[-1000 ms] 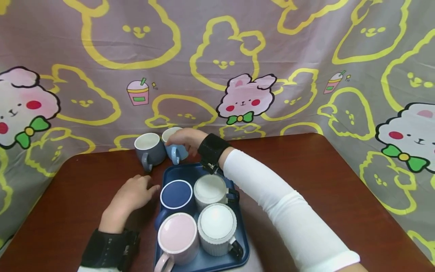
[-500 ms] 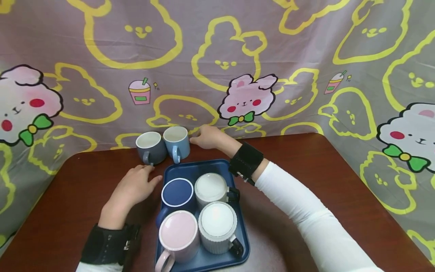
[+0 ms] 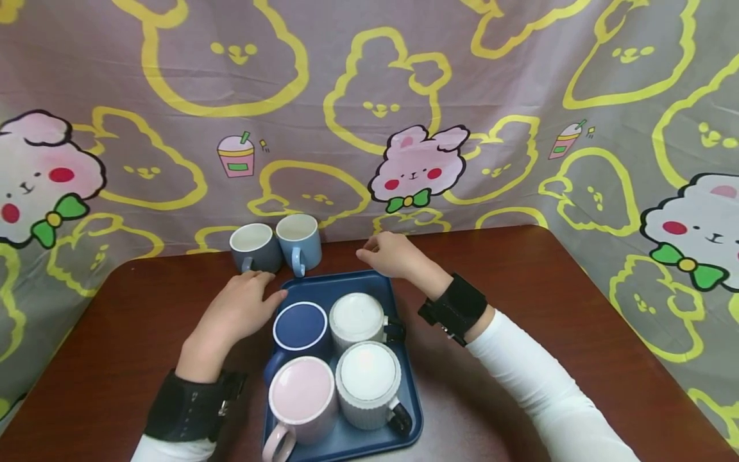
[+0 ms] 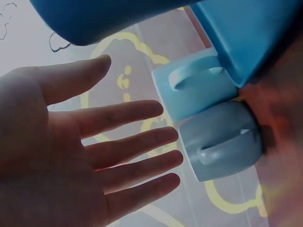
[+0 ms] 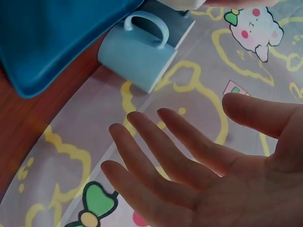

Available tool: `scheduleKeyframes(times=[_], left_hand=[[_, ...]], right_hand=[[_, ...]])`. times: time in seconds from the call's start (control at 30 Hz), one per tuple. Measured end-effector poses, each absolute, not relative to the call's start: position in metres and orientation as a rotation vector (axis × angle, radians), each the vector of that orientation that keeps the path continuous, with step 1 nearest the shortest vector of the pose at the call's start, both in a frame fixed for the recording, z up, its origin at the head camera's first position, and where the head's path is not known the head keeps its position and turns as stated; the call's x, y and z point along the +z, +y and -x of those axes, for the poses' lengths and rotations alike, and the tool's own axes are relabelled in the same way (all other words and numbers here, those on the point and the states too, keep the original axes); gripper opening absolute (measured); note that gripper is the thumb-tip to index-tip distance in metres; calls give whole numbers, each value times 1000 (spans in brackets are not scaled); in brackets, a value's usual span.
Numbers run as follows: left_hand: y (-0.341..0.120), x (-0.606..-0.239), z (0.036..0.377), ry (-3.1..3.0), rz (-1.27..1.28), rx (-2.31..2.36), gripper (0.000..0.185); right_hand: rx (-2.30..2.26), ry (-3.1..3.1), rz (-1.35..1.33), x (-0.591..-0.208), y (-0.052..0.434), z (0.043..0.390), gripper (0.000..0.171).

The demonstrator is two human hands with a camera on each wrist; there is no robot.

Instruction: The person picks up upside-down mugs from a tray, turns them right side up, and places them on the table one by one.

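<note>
A dark blue tray [image 3: 340, 287] on the brown table carries a navy mug [image 3: 299, 326], a pink mug [image 3: 302, 393] and two white ribbed mugs [image 3: 356, 317] [image 3: 368, 375]. Behind the tray stand a grey mug [image 3: 254, 247] [image 4: 222, 142] and a light blue mug [image 3: 300, 241] [image 4: 191, 87] [image 5: 137, 49], side by side. My left hand [image 3: 239, 311] [image 4: 85, 156] lies open at the tray's left edge, close to the navy mug, holding nothing. Above the tray's far right corner hovers my right hand [image 3: 392, 256] [image 5: 199, 165], fingers relaxed and empty.
A cartoon-printed cloth [image 3: 369, 109] hangs close behind and to both sides of the table. Bare brown tabletop [image 3: 554, 301] lies right of the tray, with more to the left [image 3: 127, 321].
My right hand has let go of the light blue mug beside the grey one and drawn back to the right. My left hand has slid slightly toward the tray.
</note>
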State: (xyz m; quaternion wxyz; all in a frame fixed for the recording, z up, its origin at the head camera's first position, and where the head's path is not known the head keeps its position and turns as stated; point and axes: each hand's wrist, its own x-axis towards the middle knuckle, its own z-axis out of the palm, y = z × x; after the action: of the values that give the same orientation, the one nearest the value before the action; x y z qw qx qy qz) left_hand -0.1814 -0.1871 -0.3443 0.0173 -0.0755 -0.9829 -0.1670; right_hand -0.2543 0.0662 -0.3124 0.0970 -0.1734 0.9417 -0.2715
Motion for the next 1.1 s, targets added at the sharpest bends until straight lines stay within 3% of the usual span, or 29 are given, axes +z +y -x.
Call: scheduleKeyframes(times=[1.1], left_hand=[[-148, -309, 184, -3042, 363, -378, 51]], right_hand=[[-956, 2743, 443, -356, 117, 207, 36]])
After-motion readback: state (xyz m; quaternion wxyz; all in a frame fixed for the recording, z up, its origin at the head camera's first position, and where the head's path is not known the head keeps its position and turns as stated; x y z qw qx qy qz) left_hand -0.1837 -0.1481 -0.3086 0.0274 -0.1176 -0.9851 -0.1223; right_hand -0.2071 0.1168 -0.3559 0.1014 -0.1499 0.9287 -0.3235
